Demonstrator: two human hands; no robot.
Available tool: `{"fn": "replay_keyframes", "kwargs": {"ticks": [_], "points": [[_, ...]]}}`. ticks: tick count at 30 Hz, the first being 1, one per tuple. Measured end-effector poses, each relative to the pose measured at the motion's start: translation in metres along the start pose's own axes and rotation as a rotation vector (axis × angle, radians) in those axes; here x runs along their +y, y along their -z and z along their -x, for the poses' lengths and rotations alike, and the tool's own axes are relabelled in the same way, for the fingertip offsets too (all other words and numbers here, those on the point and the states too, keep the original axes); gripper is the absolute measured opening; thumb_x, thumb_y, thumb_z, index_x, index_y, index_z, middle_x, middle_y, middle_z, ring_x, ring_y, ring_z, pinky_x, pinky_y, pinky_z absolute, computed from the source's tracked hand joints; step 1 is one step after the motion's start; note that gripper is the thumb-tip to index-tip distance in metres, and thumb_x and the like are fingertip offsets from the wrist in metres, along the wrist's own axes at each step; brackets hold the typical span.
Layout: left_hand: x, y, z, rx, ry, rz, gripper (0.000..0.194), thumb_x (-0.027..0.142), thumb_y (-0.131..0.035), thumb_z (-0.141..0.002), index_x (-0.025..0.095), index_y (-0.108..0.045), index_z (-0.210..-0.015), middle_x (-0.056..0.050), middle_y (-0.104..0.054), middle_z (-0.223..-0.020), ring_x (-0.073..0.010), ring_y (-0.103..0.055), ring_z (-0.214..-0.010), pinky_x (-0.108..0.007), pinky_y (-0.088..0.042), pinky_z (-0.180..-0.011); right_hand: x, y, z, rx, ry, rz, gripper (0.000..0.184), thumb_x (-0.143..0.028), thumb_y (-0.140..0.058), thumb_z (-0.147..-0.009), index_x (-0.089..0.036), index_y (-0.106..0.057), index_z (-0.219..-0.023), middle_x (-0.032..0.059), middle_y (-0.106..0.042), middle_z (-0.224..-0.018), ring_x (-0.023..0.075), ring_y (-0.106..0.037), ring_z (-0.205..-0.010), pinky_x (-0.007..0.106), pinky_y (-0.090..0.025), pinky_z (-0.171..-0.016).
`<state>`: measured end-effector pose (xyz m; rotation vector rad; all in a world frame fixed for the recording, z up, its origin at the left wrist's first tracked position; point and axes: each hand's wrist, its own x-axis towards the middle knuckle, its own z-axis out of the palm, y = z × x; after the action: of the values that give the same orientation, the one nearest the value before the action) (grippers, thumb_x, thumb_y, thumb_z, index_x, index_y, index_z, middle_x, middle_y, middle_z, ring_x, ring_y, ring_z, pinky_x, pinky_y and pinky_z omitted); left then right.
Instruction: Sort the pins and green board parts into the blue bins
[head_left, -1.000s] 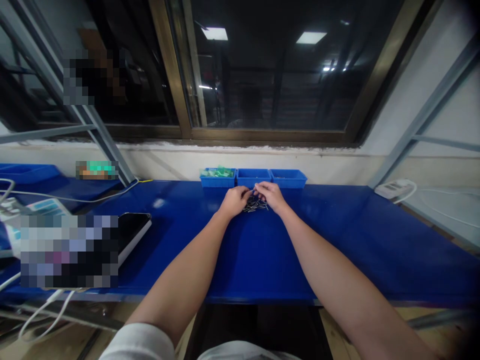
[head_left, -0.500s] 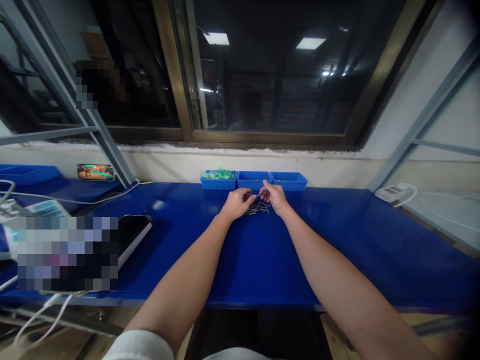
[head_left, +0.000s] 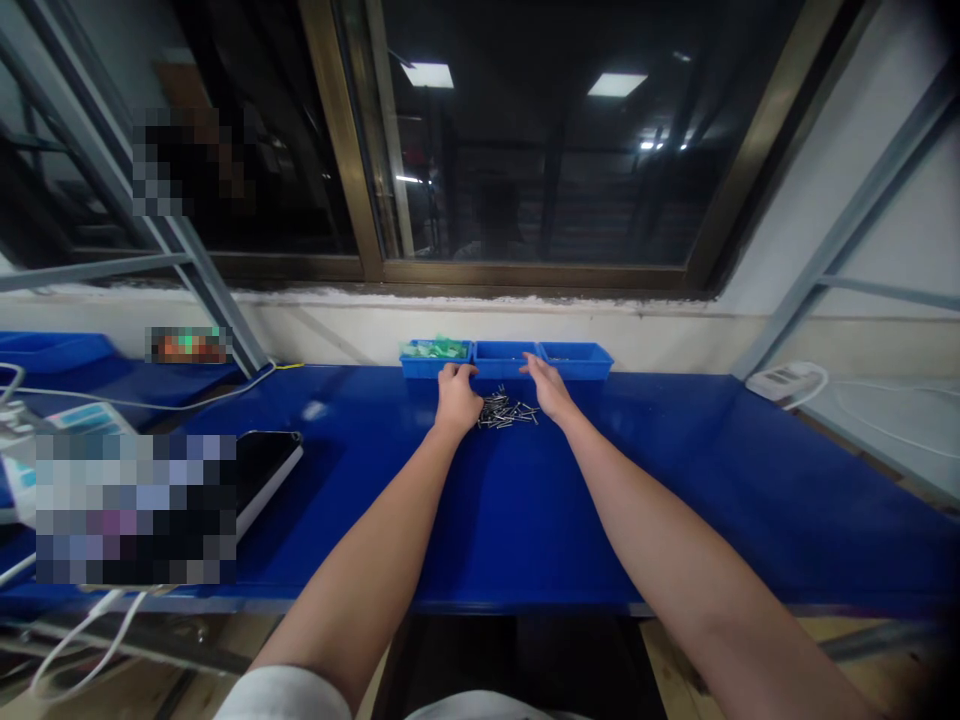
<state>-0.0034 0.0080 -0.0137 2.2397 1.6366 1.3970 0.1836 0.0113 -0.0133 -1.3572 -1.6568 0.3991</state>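
Note:
A loose pile of small metal screws or pins [head_left: 510,412] lies on the blue table between my hands. My left hand [head_left: 456,398] is at the pile's left edge, just in front of the left blue bin [head_left: 439,370]. Its fingers are bent, with the thumb apart from them, and nothing shows in them. My right hand [head_left: 551,388] is right of the pile, fingers stretched towards the front of the middle blue bin [head_left: 491,362] and nothing visible in them. Green and pale packets [head_left: 439,348] fill the left bin. Small pieces lie in the right blue bin [head_left: 581,365].
On the left stand a dark-topped white device [head_left: 274,455], partly blurred out, and a propped phone [head_left: 189,345]. A white cable [head_left: 187,404] runs across the table. A power strip [head_left: 784,382] lies at the right by a grey metal frame [head_left: 847,235].
My hands were close together over the pile with a thin piece between them. They have parted, the left moving left, and the right hand's fingers have straightened. More of the pile shows.

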Motion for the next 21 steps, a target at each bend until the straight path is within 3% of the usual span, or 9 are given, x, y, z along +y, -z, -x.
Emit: {"fn": "replay_keyframes", "kwargs": {"ticks": [4,8,14,21], "points": [[-0.005,-0.005,-0.001,-0.036,-0.048,0.213,0.046,-0.008,-0.044,-0.051,0.014,-0.058,-0.089,-0.008,-0.048,-0.102,-0.0155,-0.056,-0.082,-0.031,-0.051,-0.078,0.003,-0.003,0.006,-0.103,-0.041,0.251,0.035,-0.048,-0.057,-0.073,-0.018,-0.067,-0.09,0.007,-0.067,-0.081,0.0201,-0.057,-0.085,0.032,-0.04,-0.081],[-0.005,-0.008,0.0,-0.104,-0.1,0.304,0.045,-0.009,-0.038,-0.05,0.015,-0.058,-0.084,-0.006,-0.051,-0.097,-0.0127,-0.058,-0.08,-0.029,-0.053,-0.078,0.002,-0.007,0.01,-0.235,-0.038,0.395,0.019,-0.036,-0.062,-0.069,-0.019,-0.067,-0.076,0.0074,-0.067,-0.079,0.0188,-0.058,-0.078,0.027,-0.04,-0.07],[-0.005,-0.007,0.002,-0.149,-0.165,0.263,0.042,-0.008,-0.037,-0.05,0.015,-0.058,-0.077,-0.005,-0.053,-0.091,-0.0147,-0.057,-0.084,-0.029,-0.052,-0.08,-0.002,-0.012,0.013,-0.22,-0.078,0.382,0.02,-0.039,-0.06,-0.072,-0.02,-0.065,-0.069,0.0076,-0.066,-0.073,0.0186,-0.059,-0.069,0.027,-0.038,-0.061],[-0.002,-0.008,0.003,-0.148,-0.135,0.288,0.038,-0.007,-0.041,-0.059,0.015,-0.058,-0.084,-0.004,-0.056,-0.09,-0.0128,-0.06,-0.081,-0.027,-0.052,-0.079,-0.004,-0.009,0.012,-0.146,-0.093,0.235,0.027,-0.045,-0.06,-0.071,-0.019,-0.064,-0.069,0.0034,-0.064,-0.067,0.0147,-0.057,-0.063,0.024,-0.037,-0.058]]}}
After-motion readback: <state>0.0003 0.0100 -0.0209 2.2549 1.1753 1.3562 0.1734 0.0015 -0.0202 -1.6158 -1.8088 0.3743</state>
